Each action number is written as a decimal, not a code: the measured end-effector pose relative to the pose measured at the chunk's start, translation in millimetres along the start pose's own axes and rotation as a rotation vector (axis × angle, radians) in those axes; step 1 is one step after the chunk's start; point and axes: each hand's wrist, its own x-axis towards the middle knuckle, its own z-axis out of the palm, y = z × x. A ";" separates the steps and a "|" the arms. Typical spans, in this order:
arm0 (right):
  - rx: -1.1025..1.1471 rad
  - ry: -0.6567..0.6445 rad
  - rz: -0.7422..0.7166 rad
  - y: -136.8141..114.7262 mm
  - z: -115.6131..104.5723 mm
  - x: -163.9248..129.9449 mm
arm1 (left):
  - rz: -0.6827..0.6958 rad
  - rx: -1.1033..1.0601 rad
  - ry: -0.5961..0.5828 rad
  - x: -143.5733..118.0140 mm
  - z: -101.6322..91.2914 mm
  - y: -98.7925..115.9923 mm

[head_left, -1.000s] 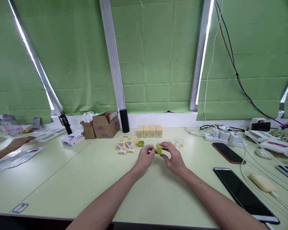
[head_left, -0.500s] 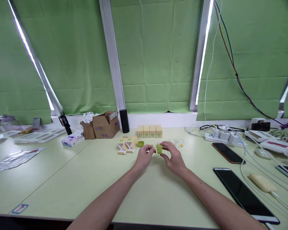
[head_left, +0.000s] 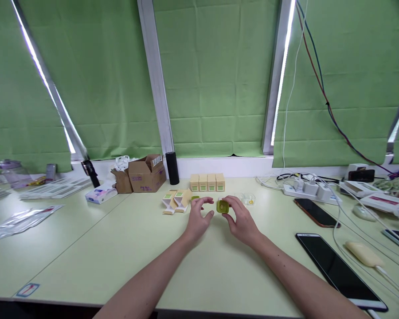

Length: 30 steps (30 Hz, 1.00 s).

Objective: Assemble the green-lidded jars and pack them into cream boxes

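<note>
Since the earlier frame, the left hand [head_left: 197, 221] has separated from the square green case [head_left: 222, 207] and shifted left, and the case has turned so that its open side faces the camera. The right hand [head_left: 242, 221] retains the case above the table [head_left: 96, 257], its fingers closed on the case edges, thumb below and the others above. The left fingers are parted, thumb spaced from the index finger, with no object visible between them; they sit just beside the case and partly cover a second green part [head_left: 194, 197]. Left of this part lie two opened cartons [head_left: 177, 200]. Behind the hands, four small cartons [head_left: 207, 182] stand in a row, side by side. Clear containers [head_left: 249, 199] rest behind the right hand. A power strip [head_left: 309, 193] is located farther right, behind a smartphone [head_left: 316, 212].
</note>
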 end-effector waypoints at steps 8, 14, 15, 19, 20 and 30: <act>-0.069 -0.042 -0.122 3.8 -0.5 -0.2 | 0.149 0.076 -0.088 -5.4 1.8 10.6; -0.126 -0.058 -0.169 1.2 0.4 -0.4 | 0.176 0.099 -0.074 -5.2 3.9 7.7; -0.130 -0.061 -0.169 0.5 0.3 -0.1 | 0.179 0.100 -0.070 -5.1 4.0 7.5; -0.143 -0.064 -0.169 -2.0 -0.1 1.1 | 0.196 0.099 -0.058 -4.8 4.1 7.7; -0.148 -0.062 -0.171 -2.3 -0.2 1.3 | 0.204 0.100 -0.054 -4.8 4.1 7.7; -0.182 -0.060 -0.197 -3.1 -1.0 2.5 | 0.269 0.130 -0.029 -4.9 4.9 3.2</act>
